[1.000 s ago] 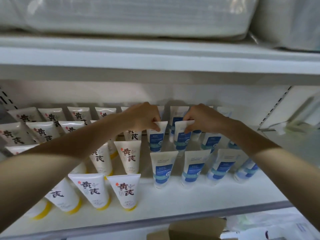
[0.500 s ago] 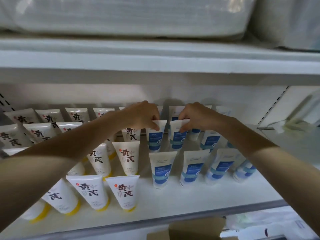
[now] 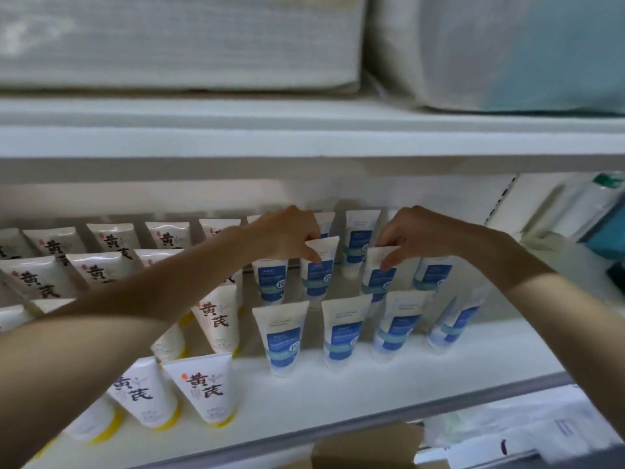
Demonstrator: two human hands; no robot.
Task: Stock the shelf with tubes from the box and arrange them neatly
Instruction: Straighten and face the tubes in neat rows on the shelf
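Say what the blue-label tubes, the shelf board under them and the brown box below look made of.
The blue-label tubes look like soft plastic, smooth and semi-gloss: flat crimped tops, faint sheen. The shelf board is white and smooth, probably painted metal, though blur leaves it open. The brown box looks like matte cardboard with folded flaps.

We find bare shelf board [image 3: 389, 387] in a strip along the front edge, ahead of the blue-labelled tubes [image 3: 345, 330], and a wider patch to their right. Yellow-capped tubes [image 3: 203, 394] crowd the left side almost to the edge. The upper shelf [image 3: 304, 140] caps the opening overhead. In the middle, the left hand [image 3: 287, 235] and right hand [image 3: 416, 235] each pinch a second-row tube top, forearms spanning the front rows.
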